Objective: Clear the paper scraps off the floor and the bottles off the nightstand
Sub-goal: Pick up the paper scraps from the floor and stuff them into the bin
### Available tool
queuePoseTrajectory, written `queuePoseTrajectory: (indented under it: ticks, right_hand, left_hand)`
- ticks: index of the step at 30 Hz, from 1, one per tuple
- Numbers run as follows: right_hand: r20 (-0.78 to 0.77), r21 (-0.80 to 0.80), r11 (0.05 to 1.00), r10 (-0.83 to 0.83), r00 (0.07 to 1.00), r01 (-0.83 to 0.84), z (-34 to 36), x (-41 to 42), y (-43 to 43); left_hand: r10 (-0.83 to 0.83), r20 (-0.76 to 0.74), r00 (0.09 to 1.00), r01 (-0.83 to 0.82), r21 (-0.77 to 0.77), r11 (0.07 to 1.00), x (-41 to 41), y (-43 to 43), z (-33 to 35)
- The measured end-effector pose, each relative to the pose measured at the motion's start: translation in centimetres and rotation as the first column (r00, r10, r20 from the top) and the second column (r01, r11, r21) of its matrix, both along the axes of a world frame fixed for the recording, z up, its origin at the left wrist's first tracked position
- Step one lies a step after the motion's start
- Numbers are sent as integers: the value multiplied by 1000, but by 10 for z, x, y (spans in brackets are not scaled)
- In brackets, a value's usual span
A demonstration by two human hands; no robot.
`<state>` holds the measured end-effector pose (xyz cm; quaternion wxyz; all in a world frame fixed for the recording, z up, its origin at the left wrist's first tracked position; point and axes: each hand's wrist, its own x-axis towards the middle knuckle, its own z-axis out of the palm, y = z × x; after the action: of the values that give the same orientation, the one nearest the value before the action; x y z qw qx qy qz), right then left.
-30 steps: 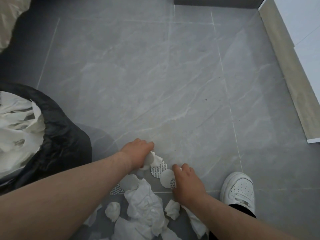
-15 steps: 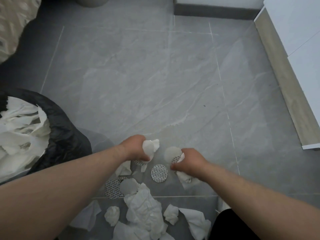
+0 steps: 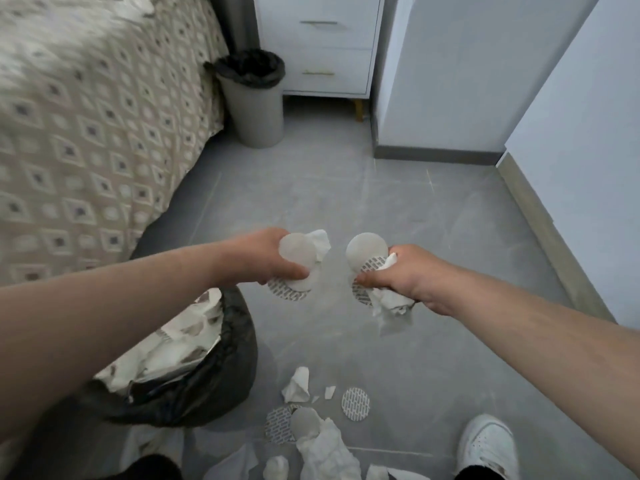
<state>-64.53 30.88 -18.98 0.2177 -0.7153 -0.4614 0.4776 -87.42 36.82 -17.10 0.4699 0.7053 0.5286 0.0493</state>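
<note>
Two handfuls up, bag down to my left

Both hands are full and raised over the floor point(image 3: 433, 209). My left hand point(image 3: 273, 261) is curled round the left bundle point(image 3: 298, 254), round white discs with a wad of tissue behind them. My right hand point(image 3: 408, 282) pinches the right bundle point(image 3: 367, 251), more discs plus a crumpled tissue that hangs below my fist.

What the drop depends on is the black bin bag point(image 3: 214, 375). It sits below and to the left of both hands, close under my left forearm, so my left hand is the nearer one and my right has to cross over. The bag's mouth faces up, already showing paper, and it looks stretched along a line from near-left to far-right. I judge I should bring each bundle in over that long opening, not across its narrow side.

The bundles have no real long axis. Only the right one's hanging tissue points straight down.

More loose scraps point(image 3: 322, 441) lie on the floor near my feet, apart from the bag. The nightstand point(image 3: 322, 46) stands far ahead beside a grey bin point(image 3: 258, 112). Its top is out of view, so I cannot see any bottles.
</note>
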Motion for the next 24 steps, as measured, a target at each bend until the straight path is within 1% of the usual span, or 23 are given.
queuePoseTrajectory:
  ticks: [2,3,4,5,6,7,8,9,10,11,13,15,18,21,24]
  right_hand:
    - [-79,-9,1000,-16,997,15,2,-24,0]
    - [-120,-22,1000,-10,993,8,1,-36,1]
    - [-146,-32,999,4,989,-9,-1,-48,4]
    - [-153,-40,999,21,988,-28,-3,-60,7]
    - [-154,-45,998,36,987,-43,-4,-71,9]
    - [-155,-48,997,48,987,-56,-5,-80,12]
    - [-158,-53,996,59,986,-68,-7,-88,14]
    - [-161,-59,995,70,985,-80,-9,-95,15]
    - [-161,-66,993,82,984,-93,-11,-100,16]
    - [-160,-73,992,95,983,-107,-15,-104,15]
    - [-154,-86,988,117,981,-132,-22,-110,15]
    - [-150,-95,986,124,981,-139,-29,-112,16]
    - [-148,-111,983,126,981,-143,-34,-111,19]
    - [-136,-121,981,135,982,-151,-39,-113,20]
    - [-138,-133,980,130,982,-148,-42,-113,19]
  left_hand:
    - [77,138,987,-67,-73,995,-32,-17,10]
    - [163,219,962,-140,-117,983,-47,-26,9]
    - [286,288,914,-243,-176,954,-63,-34,5]
    - [435,338,835,-364,-256,896,-79,-42,0]
    - [566,371,736,-462,-335,821,-95,-49,-7]
    - [656,391,645,-531,-388,753,-111,-55,-12]
    - [713,392,582,-589,-402,701,-127,-59,-18]
    - [748,372,549,-648,-375,663,-142,-62,-23]
    - [769,332,546,-707,-310,636,-156,-63,-29]
    - [773,277,571,-745,-221,629,-168,-65,-35]
    - [763,149,628,-765,-58,641,-186,-65,-47]
    - [758,69,649,-761,45,648,-194,-63,-61]
    - [722,-35,691,-708,170,686,-196,-55,-80]
    - [705,-147,694,-660,264,704,-196,-50,-100]
    - [641,-303,705,-531,374,761,-196,-51,-124]
